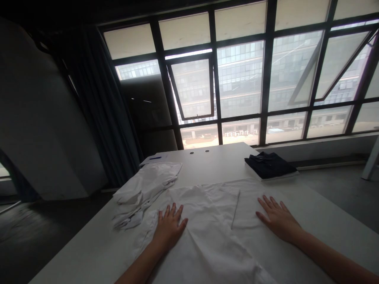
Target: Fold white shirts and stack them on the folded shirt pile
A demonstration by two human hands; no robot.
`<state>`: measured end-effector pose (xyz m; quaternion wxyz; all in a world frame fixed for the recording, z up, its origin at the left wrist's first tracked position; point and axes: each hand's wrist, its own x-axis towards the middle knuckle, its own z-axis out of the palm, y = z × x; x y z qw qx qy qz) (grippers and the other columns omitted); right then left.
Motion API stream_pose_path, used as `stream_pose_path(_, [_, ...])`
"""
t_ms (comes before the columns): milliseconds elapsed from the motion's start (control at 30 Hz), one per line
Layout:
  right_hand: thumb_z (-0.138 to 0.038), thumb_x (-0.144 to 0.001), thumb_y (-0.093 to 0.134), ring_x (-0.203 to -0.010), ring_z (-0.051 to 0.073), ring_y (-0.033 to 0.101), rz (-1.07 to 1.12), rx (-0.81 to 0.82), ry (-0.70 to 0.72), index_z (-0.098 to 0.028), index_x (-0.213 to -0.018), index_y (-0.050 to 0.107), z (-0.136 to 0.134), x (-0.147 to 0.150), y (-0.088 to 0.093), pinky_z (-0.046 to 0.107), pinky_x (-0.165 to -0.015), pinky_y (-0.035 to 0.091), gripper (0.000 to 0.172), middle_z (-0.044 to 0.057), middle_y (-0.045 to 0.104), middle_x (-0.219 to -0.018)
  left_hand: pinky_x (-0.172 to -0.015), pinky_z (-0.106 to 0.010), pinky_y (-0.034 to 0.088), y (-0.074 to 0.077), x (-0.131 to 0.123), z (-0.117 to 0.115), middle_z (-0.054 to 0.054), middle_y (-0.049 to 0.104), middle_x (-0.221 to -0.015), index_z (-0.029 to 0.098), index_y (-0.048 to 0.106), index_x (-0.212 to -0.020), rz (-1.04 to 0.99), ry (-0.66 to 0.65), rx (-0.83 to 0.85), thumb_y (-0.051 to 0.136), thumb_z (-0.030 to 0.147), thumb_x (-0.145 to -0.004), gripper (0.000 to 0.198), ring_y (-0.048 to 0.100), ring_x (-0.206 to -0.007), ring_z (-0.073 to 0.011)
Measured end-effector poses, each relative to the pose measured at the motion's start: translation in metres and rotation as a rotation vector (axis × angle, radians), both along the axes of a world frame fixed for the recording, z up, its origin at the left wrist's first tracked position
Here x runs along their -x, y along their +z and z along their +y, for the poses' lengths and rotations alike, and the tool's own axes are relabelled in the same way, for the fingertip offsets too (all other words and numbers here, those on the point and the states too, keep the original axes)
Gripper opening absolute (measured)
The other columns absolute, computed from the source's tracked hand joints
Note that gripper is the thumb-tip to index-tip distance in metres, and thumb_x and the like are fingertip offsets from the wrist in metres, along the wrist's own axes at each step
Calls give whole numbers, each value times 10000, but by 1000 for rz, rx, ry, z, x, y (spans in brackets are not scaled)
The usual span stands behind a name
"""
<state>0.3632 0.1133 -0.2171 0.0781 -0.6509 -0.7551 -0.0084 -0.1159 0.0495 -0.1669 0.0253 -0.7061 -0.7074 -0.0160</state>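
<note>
A white shirt [204,221] lies spread over the near part of the table, with creases running across it. My left hand [170,228] rests flat on the left side of the shirt, its fingers apart. On the other side, my right hand [276,218] lies flat with spread fingers on what looks like the sleeve of the same shirt. Neither hand grips the cloth. The lower part of the shirt runs out of view at the bottom.
Crumpled white clothes [145,189] lie at the table's left edge. Folded dark and white garments [270,165] are stacked at the far right. A blue pen [155,157] lies on paper at the back left of the white table [213,163]. Windows stand beyond.
</note>
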Motion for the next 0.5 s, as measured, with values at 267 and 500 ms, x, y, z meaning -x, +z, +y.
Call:
stream_pose_path(267, [-673, -957, 251, -1519, 334, 197, -51, 33, 22, -208, -1569, 332, 47, 7, 5, 578, -1198, 134, 772, 109, 269, -1647, -1183, -632, 124, -2, 5, 40, -117, 354, -1609, 278, 398, -1538, -10, -17, -41, 338, 599, -993, 635, 242, -1503, -362])
stream_pose_path(500, [-651, -972, 248, -1518, 335, 191, -77, 50, 30, -183, -1567, 327, 49, 5, 4, 579, -1191, 144, 761, 126, 272, -1645, -1193, -480, 250, 4, 2, 34, -82, 458, -1550, 258, 513, -1443, 4, -102, -82, 353, 385, -1020, 470, 382, -1442, -256])
